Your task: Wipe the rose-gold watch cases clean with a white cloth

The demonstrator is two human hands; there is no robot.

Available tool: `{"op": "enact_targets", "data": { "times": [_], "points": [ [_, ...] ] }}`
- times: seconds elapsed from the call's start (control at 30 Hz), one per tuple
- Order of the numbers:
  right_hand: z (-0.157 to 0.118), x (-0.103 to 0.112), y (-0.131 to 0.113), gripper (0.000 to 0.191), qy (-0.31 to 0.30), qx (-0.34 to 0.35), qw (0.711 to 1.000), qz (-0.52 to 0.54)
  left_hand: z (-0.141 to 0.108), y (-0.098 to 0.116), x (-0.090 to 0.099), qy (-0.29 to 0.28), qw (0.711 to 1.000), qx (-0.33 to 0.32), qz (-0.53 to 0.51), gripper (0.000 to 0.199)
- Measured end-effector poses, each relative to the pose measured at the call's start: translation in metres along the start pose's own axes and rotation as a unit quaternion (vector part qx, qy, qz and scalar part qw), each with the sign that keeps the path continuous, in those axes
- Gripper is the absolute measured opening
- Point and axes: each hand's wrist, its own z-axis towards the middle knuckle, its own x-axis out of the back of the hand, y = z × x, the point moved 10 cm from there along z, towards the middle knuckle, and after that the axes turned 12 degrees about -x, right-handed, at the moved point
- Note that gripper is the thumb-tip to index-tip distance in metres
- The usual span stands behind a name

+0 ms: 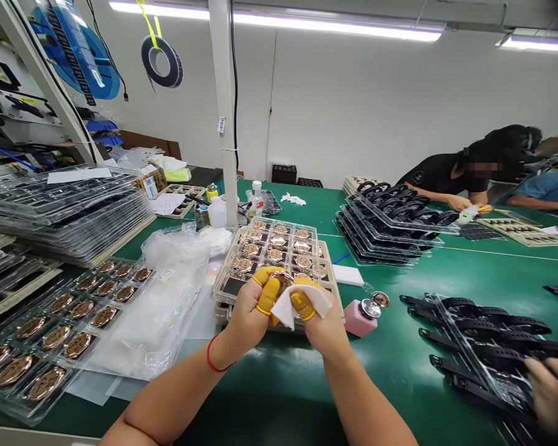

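Yellow finger cots cover fingertips on both hands. My left hand (255, 300) is closed around a round rose-gold watch case (282, 282), holding it over the front of a tray stack. Against the right side of the case, my right hand (314, 310) pinches a white cloth (286, 308). Directly behind my hands, a clear tray (286, 232) holds rows of similar round cases. A pink bottle with a metal top (361, 317) stands just right of my right hand. Parts of the held case are hidden by fingers and cloth.
At the left lie another tray of cases (81, 306), plastic bags (155, 297) and tall stacked trays (74, 214). Black straps fill stacked trays (390, 223) and a tray at right (488, 347), beside another person's hand (551, 387). A white post (225, 111) rises behind.
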Motion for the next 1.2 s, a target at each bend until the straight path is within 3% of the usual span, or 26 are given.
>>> {"op": "enact_targets", "data": {
  "times": [0.1, 0.17, 0.23, 0.33, 0.43, 0.57, 0.67, 0.8, 0.9, 1.0, 1.2],
  "points": [
    [0.001, -0.011, 0.003, 0.024, -0.036, -0.008, 0.999, 0.015, 0.001, 0.005, 0.012, 0.071, 0.996, -0.052, 0.019, 0.038],
    [0.003, -0.015, 0.005, 0.025, -0.059, -0.026, 0.997, 0.031, 0.002, 0.008, 0.013, 0.076, 0.993, -0.072, 0.049, 0.037],
    [0.005, -0.013, 0.007, 0.024, -0.068, -0.043, 0.996, 0.029, 0.005, 0.01, 0.01, 0.041, 0.993, -0.07, 0.088, 0.035],
    [0.009, 0.004, 0.004, 0.021, -0.024, -0.037, 0.999, -0.025, 0.013, 0.016, 0.006, -0.034, 0.983, -0.067, 0.17, 0.029],
    [0.011, 0.014, 0.007, 0.028, 0.002, -0.027, 0.999, -0.023, 0.018, 0.015, 0.006, -0.063, 0.989, -0.034, 0.13, 0.031],
    [0.01, 0.01, 0.019, 0.029, 0.013, -0.004, 1.0, 0.028, 0.016, 0.001, 0.011, 0.012, 1.0, 0.015, -0.014, 0.044],
    [0.008, 0.01, 0.024, 0.027, 0.053, 0.004, 0.998, 0.031, 0.013, 0.003, 0.017, 0.073, 0.996, -0.046, 0.012, 0.039],
    [0.006, 0.005, 0.011, 0.024, 0.071, 0.025, 0.997, -0.023, 0.009, 0.007, 0.018, 0.089, 0.987, -0.107, 0.084, 0.026],
    [0.006, 0.001, -0.003, 0.018, 0.064, 0.069, 0.992, -0.08, 0.01, -0.006, 0.013, 0.088, 0.995, -0.038, 0.001, 0.03],
    [0.003, -0.001, -0.013, 0.016, 0.054, 0.132, 0.98, -0.136, 0.008, -0.017, 0.005, 0.093, 0.986, 0.058, -0.127, 0.04],
    [-0.009, -0.008, -0.039, 0.015, 0.037, 0.288, 0.923, -0.251, -0.001, -0.022, -0.013, 0.043, 0.96, 0.179, -0.21, 0.032]
  ]
}}
